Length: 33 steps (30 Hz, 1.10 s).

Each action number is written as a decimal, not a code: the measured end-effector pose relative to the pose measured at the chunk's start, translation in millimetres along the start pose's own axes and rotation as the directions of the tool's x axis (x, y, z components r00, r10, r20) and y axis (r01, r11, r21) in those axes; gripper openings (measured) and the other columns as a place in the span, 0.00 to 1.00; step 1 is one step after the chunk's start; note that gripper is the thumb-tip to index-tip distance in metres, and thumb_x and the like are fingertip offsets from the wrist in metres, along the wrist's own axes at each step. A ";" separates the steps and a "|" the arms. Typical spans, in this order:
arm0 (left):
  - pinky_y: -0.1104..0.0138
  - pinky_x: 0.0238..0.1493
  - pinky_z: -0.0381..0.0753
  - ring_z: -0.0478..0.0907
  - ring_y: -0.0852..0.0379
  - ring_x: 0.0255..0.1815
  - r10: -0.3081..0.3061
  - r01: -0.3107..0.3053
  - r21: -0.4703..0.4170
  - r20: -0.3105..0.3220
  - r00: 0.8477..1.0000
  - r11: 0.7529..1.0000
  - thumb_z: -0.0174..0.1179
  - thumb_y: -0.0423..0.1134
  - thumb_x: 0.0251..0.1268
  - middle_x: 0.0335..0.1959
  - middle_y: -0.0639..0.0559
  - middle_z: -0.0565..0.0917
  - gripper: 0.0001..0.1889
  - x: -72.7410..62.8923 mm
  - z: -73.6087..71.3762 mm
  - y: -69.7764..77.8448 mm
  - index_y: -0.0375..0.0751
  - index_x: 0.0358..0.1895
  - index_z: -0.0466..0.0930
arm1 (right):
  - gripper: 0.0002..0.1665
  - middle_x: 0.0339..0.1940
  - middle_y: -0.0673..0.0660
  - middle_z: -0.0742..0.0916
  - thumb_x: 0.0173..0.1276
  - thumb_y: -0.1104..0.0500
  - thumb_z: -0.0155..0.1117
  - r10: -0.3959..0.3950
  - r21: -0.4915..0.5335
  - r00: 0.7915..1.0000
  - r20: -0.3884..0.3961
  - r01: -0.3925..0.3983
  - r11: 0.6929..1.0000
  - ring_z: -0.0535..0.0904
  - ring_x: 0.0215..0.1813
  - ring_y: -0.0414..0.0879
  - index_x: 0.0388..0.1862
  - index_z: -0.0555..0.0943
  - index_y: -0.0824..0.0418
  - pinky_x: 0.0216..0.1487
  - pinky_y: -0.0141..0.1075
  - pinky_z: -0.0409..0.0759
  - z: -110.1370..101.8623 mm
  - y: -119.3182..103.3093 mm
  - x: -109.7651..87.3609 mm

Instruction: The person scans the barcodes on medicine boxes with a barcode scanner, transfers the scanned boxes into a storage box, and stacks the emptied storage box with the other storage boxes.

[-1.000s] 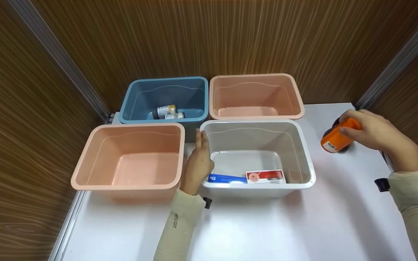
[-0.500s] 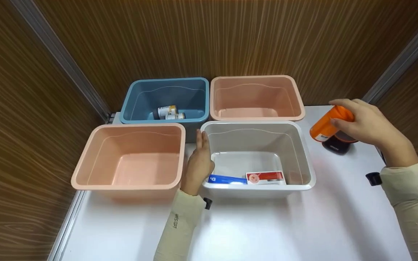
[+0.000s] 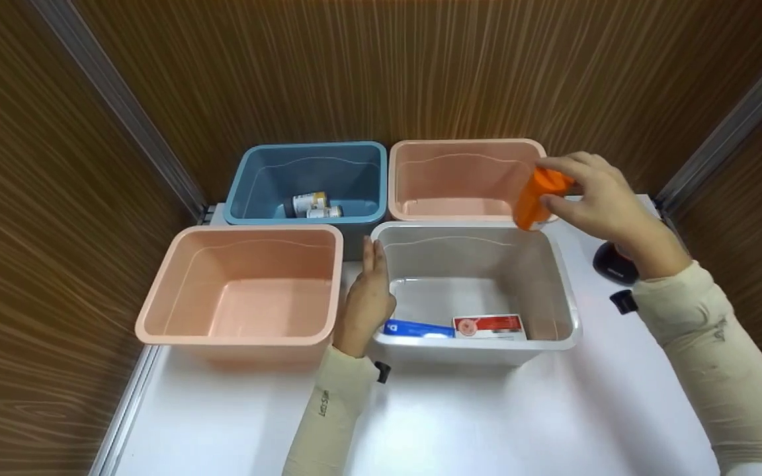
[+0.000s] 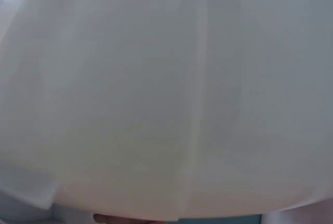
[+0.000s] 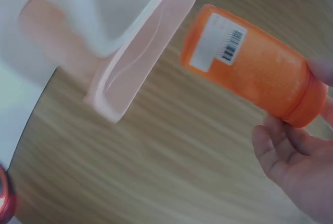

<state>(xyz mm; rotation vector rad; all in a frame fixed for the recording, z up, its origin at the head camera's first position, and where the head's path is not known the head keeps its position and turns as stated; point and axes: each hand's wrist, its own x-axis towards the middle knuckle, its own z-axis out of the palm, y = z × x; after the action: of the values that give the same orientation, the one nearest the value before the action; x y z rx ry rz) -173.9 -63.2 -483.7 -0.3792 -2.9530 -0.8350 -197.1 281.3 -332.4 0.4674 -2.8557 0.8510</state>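
My right hand (image 3: 602, 195) grips an orange plastic bottle (image 3: 534, 203) near its capped end. The bottle is tilted, over the spot where the white bin (image 3: 567, 291) and the back peach bin (image 3: 464, 144) meet at the right. A white barcode label (image 5: 218, 42) shows on the bottle in the right wrist view. My left hand (image 3: 366, 301), fingers straight, lies along the left side of the white bin. A pale bin wall (image 4: 130, 89) fills most of the left wrist view. Inside the white bin lie a blue box (image 3: 419, 328) and a red-and-white box (image 3: 489, 326).
A blue bin (image 3: 241, 182) holding small labelled bottles (image 3: 309, 203) stands at the back left. Another peach bin (image 3: 239, 340) is at the front left. One dark object (image 3: 616, 263) sits on the white table (image 3: 454, 416) at the right. Wood-patterned walls enclose the table.
My right hand has lifted the orange bottle off the dark object at the right and carried it left to the bins. The left hand has stayed at the white bin.
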 end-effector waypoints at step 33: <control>0.72 0.30 0.78 0.81 0.51 0.37 0.022 -0.022 0.020 0.007 1.000 1.000 0.61 0.22 0.61 0.81 0.30 0.44 0.44 -1.9 -4.8 11.7 0.27 0.79 0.48 | 0.33 0.60 0.60 0.76 0.69 0.63 0.64 -0.069 0.063 0.990 0.126 0.062 0.996 0.72 0.58 0.55 0.73 0.71 0.58 0.60 0.46 0.76 92.1 -104.8 171.6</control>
<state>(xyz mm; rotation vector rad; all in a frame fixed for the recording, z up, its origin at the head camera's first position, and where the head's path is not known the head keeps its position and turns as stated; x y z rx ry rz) -169.2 -56.5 -473.8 -0.4135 -2.9555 -0.8024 -327.7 103.2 -320.2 0.6414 -2.9177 0.9274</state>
